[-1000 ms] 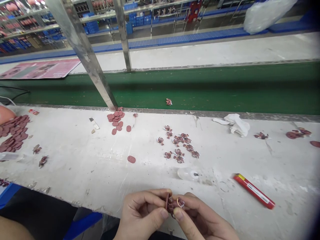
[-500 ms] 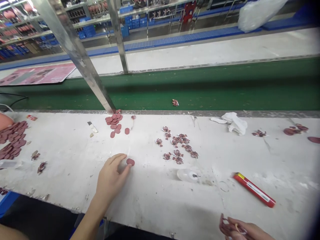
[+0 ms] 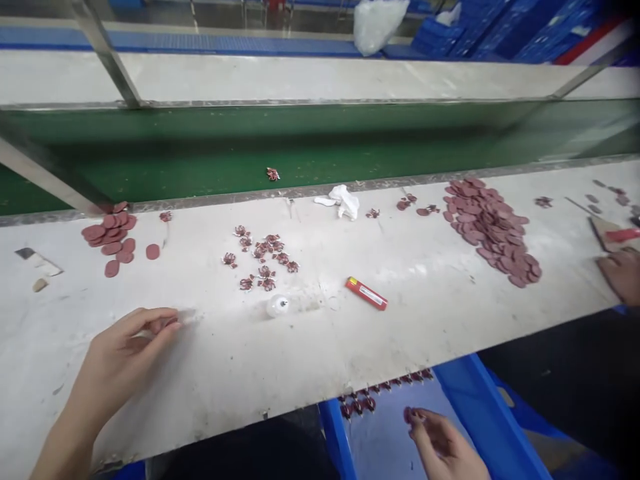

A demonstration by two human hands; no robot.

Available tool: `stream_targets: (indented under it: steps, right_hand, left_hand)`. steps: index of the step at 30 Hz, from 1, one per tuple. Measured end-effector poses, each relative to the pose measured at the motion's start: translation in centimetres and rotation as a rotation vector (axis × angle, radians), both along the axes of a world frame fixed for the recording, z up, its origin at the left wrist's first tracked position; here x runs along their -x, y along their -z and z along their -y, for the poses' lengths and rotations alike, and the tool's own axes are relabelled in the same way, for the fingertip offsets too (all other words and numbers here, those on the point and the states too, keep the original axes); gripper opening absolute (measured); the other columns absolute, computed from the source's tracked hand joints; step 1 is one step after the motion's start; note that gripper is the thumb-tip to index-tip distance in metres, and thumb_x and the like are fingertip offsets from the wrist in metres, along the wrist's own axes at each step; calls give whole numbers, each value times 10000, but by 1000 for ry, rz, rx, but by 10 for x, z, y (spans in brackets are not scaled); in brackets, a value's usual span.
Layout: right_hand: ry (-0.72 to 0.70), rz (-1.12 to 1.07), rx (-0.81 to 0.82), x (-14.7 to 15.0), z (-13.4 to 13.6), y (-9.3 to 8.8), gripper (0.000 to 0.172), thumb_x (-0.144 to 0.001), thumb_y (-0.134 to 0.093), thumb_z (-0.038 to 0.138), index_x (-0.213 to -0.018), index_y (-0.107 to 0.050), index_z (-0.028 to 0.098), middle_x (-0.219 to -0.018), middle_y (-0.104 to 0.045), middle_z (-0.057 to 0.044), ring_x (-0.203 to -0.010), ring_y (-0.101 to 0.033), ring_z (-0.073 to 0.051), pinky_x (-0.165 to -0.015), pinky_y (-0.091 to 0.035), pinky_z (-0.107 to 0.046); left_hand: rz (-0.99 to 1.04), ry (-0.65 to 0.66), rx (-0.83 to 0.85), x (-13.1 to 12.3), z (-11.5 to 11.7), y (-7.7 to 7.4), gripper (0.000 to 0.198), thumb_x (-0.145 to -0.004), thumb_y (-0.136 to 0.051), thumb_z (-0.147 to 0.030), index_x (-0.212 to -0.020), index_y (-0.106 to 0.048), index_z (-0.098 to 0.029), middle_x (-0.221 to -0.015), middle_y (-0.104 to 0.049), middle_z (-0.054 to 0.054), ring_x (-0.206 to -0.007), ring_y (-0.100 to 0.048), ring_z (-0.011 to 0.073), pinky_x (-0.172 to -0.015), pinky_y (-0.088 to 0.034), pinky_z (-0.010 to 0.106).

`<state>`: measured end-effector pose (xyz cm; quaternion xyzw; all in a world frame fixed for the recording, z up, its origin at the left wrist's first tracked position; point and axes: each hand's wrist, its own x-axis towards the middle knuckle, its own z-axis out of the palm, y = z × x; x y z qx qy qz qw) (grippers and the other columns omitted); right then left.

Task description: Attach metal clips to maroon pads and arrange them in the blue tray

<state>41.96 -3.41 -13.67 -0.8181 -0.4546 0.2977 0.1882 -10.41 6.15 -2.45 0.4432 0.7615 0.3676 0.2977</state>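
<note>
My left hand (image 3: 117,363) is low over the left part of the white table, thumb and fingertips pinched on a reddish-brown disc (image 3: 171,322) that is mostly hidden. Off the front edge, my right hand (image 3: 447,443) is over a blue tray (image 3: 505,413) lined with a pale sheet. Between its thumb and fingers is a small dark red piece (image 3: 411,416), blurred. Rows of dark red pieces with pale bits (image 3: 367,404) lie at the tray's far end. On the table, several small crab-like figures (image 3: 267,250) lie in a loose group beyond my hands.
A clear dropper bottle (image 3: 277,306) and a red box (image 3: 367,294) are mid-table. Discs are heaped at left (image 3: 113,233) and right (image 3: 493,230). Behind runs a green belt (image 3: 320,143), with a metal post (image 3: 50,177). Another person's hand (image 3: 623,275) is at far right.
The view has swung right, bringing the tray and the right-hand heap in. My left hand has closed on the disc its thumb was touching. My right hand has moved over the tray, still holding its piece.
</note>
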Motion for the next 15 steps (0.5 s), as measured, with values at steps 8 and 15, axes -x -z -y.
stream_targets:
  steps: [8,15]
  right_hand:
    - [-76,30,233,-20,7,80,175,-1006,-682,327,-1078,-708,170,-1012,-746,-34,-894,-730,-196,-865,-612,-419]
    - [-160,61,279,-30,1,98,194,-1004,-685,336,-1115,-703,179,-1046,-739,-38,-915,-725,-200,-865,-612,-415]
  left_hand:
    - [413,83,-57,-22,11,-9,95,-807,-828,-338,-865,-798,-270,-685,-611,2,-557,-522,134,-487,-440,248]
    - [460,183,-98,-18,19,7,70,-825,-810,-252,-888,-825,-280,-726,-576,4,-581,-512,124,-456,-444,228]
